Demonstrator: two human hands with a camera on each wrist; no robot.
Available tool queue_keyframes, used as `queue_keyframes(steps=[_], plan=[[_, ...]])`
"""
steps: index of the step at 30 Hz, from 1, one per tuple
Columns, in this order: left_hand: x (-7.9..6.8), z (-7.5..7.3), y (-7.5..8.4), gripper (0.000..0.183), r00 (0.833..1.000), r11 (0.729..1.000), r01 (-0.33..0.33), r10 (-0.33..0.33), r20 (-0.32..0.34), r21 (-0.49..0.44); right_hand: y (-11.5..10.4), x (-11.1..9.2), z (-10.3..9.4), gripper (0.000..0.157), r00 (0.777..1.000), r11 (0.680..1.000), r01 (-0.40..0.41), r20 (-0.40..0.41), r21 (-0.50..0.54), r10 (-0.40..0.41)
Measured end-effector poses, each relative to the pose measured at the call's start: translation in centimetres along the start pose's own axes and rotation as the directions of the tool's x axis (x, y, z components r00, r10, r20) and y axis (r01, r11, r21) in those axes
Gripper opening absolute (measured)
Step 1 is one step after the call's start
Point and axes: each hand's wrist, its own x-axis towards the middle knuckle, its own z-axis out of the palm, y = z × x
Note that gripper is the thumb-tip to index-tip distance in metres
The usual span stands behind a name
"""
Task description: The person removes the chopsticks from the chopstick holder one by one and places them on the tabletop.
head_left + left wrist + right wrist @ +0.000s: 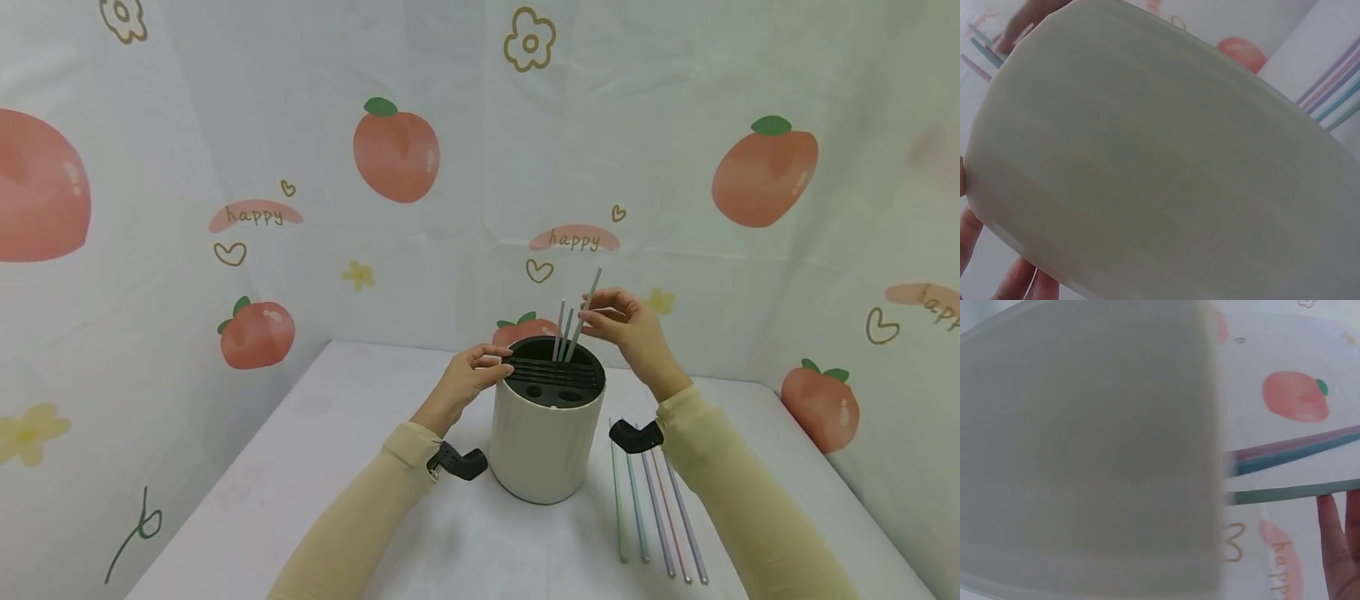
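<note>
A cream round utensil holder [546,454] stands upright, its black slotted top [551,379] facing up. My left hand [465,379] holds it by the left side of its rim, with fingers along the edge in the left wrist view. At the holder's back right, my right hand [630,327] pinches a thin pale green stick [592,292] partway up. The stick leans right, its lower end inside the large rear opening. A pink stick [559,325] and a blue-green stick [567,327] stand in that same opening. The holder hides their lower ends.
Several more coloured sticks [670,537] lie side by side on the white table [330,467], right of the holder and partly under my right forearm. A white curtain [465,242] printed with peaches hangs behind and beside the table.
</note>
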Motion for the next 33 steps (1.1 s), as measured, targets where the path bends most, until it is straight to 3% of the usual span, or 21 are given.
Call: queue_keyframes(steps=[4,8,12,16,20,26,30,33], plan=[[0.0,0.0,0.0,0.029,1.000,1.000,0.003,-0.003,0.000,0.002,-2.1,0.6,-0.6,0.019,0.989,0.982,0.135,-0.080,0.133,-0.125],[-0.1,0.0,0.1,0.029,1.000,1.000,0.005,-0.005,0.001,0.011,-4.5,1.3,-1.6,0.018,0.960,0.926,0.250,-0.194,0.283,-0.200],[-0.1,0.0,0.2,0.029,1.000,1.000,0.010,-0.010,0.001,0.014,-6.6,1.5,-2.9,0.021,0.919,0.860,0.336,-0.335,0.384,-0.209],[-0.1,0.0,0.2,0.028,1.000,1.000,0.011,-0.011,-0.003,0.014,-7.3,0.9,-4.9,0.022,0.889,0.856,0.346,-0.426,0.384,-0.168],[-0.1,0.0,0.2,0.028,1.000,1.000,0.008,-0.008,-0.008,0.015,-6.1,-0.5,-7.2,0.022,0.897,0.903,0.256,-0.433,0.344,-0.089],[0.0,-0.1,0.2,0.029,1.000,1.000,0.008,-0.008,-0.009,0.008,-1.3,-3.7,-11.0,0.019,0.947,0.968,0.015,-0.316,0.251,0.067],[0.0,0.0,0.1,0.029,1.000,1.000,0.004,-0.004,-0.008,0.002,2.5,-6.6,-13.4,0.023,0.959,0.983,-0.147,-0.228,0.114,0.170],[0.0,0.1,0.0,0.029,1.000,1.000,0.002,-0.002,-0.007,0.003,5.1,-8.9,-15.0,0.020,0.951,0.969,-0.248,-0.192,-0.011,0.242]])
